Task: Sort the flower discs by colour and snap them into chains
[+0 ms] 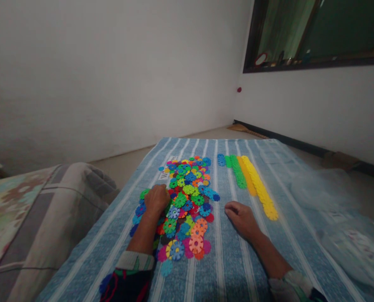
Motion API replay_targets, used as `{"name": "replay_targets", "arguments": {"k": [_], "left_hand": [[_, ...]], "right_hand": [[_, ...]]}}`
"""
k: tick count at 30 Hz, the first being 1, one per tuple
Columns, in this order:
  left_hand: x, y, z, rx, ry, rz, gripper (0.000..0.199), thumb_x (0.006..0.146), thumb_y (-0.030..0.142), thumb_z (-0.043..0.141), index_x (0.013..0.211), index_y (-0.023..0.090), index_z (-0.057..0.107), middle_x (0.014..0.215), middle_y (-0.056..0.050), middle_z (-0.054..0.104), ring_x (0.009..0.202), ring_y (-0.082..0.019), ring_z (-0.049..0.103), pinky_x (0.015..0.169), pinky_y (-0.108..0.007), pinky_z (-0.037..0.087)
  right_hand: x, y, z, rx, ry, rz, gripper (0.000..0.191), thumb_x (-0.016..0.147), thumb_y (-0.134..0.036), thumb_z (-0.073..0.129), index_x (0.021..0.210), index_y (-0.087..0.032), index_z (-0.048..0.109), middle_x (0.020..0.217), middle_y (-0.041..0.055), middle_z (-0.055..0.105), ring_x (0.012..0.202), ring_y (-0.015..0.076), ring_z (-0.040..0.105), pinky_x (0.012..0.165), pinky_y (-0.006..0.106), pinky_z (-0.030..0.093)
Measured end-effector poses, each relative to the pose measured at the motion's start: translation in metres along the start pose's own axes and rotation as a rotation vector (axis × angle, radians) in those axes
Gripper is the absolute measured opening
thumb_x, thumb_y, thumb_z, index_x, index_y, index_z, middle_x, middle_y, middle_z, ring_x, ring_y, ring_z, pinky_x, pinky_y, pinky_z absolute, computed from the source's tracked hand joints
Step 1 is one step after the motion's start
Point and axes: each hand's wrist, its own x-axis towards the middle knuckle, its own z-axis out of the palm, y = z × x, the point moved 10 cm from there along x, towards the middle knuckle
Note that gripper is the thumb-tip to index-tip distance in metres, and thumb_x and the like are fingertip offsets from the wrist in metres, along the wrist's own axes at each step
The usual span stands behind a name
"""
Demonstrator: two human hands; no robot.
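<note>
Many coloured notched discs lie in a loose pile (pixel 187 201) on the striped blue cloth (pixel 224 260). My left hand (pixel 157 200) rests on the pile's left edge, fingers curled down; what they hold, if anything, is hidden. Right of the pile, my right hand (pixel 241 216) is over the cloth with fingers curled together, and nothing can be made out in them. Beyond it lie overlapping rows of discs: a long yellow row (pixel 262 191), an orange row (pixel 248 178), a green row (pixel 237 174) and a short blue row (pixel 221 160).
Clear plastic bags (pixel 353 239) lie along the right side of the cloth. To the left is a bed or seat with a grey striped cover (pixel 70 209). A white wall (pixel 127 75) stands behind, and a window (pixel 319 31) is at upper right.
</note>
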Motion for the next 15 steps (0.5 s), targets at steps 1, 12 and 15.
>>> {"name": "replay_targets", "arguments": {"k": [1, 12, 15], "left_hand": [[0.0, 0.001, 0.0, -0.006, 0.016, 0.008, 0.039, 0.08, 0.019, 0.046, 0.112, 0.016, 0.068, 0.115, -0.017, 0.069, 0.104, -0.03, 0.065, 0.08, -0.035, 0.051], [0.009, -0.007, -0.016, -0.428, 0.18, 0.053, 0.025, 0.069, 0.018, 0.054, 0.085, 0.018, 0.073, 0.086, -0.005, 0.074, 0.083, -0.021, 0.067, 0.072, -0.026, 0.048], [0.008, -0.006, -0.021, -0.746, 0.252, 0.082, 0.023, 0.064, 0.022, 0.058, 0.082, 0.017, 0.071, 0.079, -0.002, 0.073, 0.076, -0.019, 0.066, 0.07, -0.026, 0.049]], "right_hand": [[0.0, 0.001, 0.0, -0.002, -0.002, 0.001, 0.021, 0.08, -0.03, 0.049, 0.077, -0.021, 0.068, 0.078, 0.0033, 0.071, 0.077, 0.0204, 0.066, 0.073, 0.029, 0.046], [0.0, 0.004, 0.001, 0.014, 0.007, -0.011, 0.022, 0.08, -0.031, 0.05, 0.077, -0.019, 0.068, 0.078, 0.004, 0.071, 0.077, 0.0202, 0.066, 0.073, 0.029, 0.045], [0.0, 0.001, -0.002, 0.065, 0.038, -0.013, 0.022, 0.079, -0.031, 0.05, 0.075, -0.019, 0.068, 0.074, 0.004, 0.07, 0.074, 0.0195, 0.065, 0.071, 0.029, 0.045]]}}
